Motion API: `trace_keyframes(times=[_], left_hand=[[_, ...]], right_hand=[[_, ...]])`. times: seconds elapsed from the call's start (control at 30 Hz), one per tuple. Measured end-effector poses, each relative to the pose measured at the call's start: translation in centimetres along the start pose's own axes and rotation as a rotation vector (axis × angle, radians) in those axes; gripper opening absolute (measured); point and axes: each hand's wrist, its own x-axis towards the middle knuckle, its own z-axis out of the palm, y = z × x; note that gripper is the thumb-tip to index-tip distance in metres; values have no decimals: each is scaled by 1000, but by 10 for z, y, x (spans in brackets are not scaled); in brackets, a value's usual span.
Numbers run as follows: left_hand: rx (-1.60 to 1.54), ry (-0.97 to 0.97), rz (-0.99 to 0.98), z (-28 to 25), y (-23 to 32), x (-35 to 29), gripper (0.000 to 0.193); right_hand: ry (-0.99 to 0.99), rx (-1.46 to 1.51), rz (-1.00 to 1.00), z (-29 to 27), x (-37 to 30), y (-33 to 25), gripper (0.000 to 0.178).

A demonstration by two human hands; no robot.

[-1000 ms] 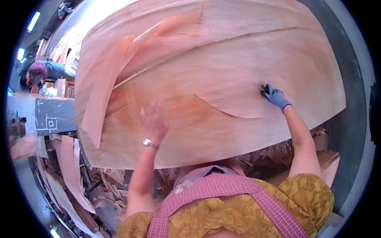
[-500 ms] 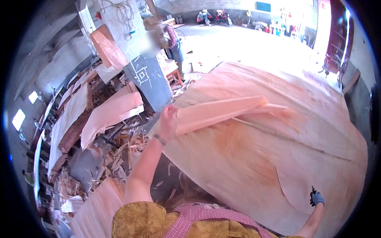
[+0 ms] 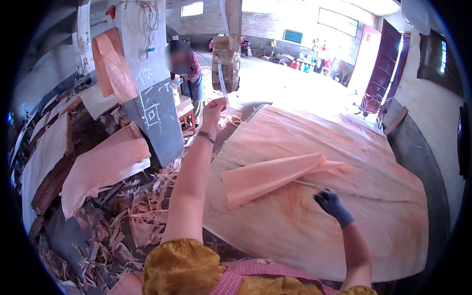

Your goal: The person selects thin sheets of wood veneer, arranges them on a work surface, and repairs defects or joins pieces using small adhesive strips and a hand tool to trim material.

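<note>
My bare left hand [image 3: 213, 116], with a bracelet at the wrist, is raised past the far left corner of a broad stack of wood veneer sheets [image 3: 275, 236]. Its fingers pinch a narrow white strip [image 3: 221, 76] that hangs from above, beside a brown block wrapped in clear film [image 3: 232, 54]. My right hand [image 3: 336, 206], in a blue-grey glove with dark fingertips, is over the stack with its fingers curled. What it holds, if anything, is hidden. Nearby, a folded veneer piece [image 3: 270, 176] lies across the top sheet.
On the left, torn veneer scraps [image 3: 147, 216] cover the floor beside bent veneer stacks [image 3: 105, 162]. A dark chalk-marked board [image 3: 160, 118] leans at the pillar. Beyond it, another person [image 3: 194, 73] bends over a red-legged stool [image 3: 188, 120]. A wall curves along the right.
My left hand has risen away from the folded veneer to the hanging white strip. My right hand has come inward from the lower right, across the stack. The view has tilted up.
</note>
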Motion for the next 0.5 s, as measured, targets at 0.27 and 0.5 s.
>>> trace_keyframes(times=[0.27,0.5], left_hand=[[61,-119,-124,-50,7,-81,15],[117,-366,-316,-89,-52,-189,33]], right_hand=[[131,231,-226,82,269,-210,28],[482,552,-58,137,346,-252,22]])
